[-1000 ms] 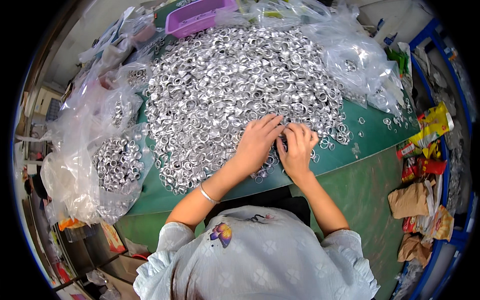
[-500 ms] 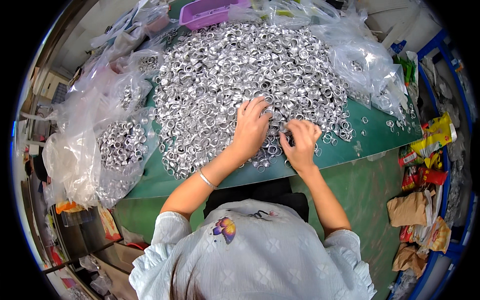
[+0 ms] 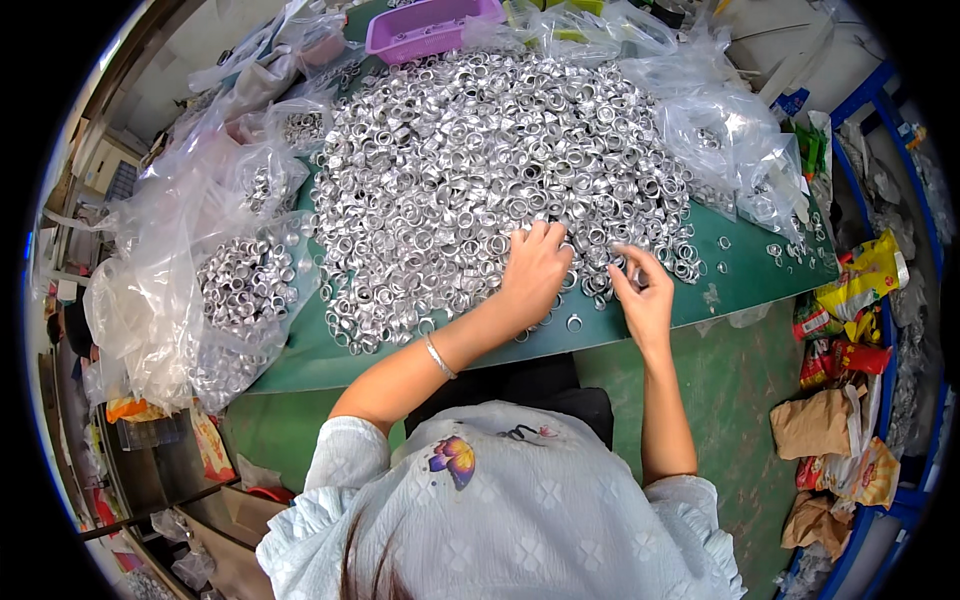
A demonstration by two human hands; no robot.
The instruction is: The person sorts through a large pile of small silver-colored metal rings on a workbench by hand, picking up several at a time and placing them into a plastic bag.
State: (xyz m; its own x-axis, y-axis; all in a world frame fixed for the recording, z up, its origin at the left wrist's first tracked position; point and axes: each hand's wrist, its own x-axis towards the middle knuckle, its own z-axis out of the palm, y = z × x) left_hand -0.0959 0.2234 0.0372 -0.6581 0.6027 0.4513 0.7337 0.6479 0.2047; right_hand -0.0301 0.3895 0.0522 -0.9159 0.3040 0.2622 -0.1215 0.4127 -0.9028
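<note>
Bags point(image 3: 205, 290) of rings sit left of the ring pile point(image 3: 480, 170) on the green table point(image 3: 745, 285). Left hand point(image 3: 535, 275) lies palm down on the pile's near edge, fingers spread over rings. Right hand point(image 3: 645, 300) hovers just right of it, thumb and forefinger pinched; whether a ring sits between them, cannot tell. Purple tray point(image 3: 425, 25) behind pile.

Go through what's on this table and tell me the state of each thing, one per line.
Metal rings: loose, heaped on table.
Left hand: flat, palm down on rings.
Right hand: fingers curled at the heap's edge.
Plastic bags: open, part-filled with rings.
Purple tray: upright behind the heap.
</note>
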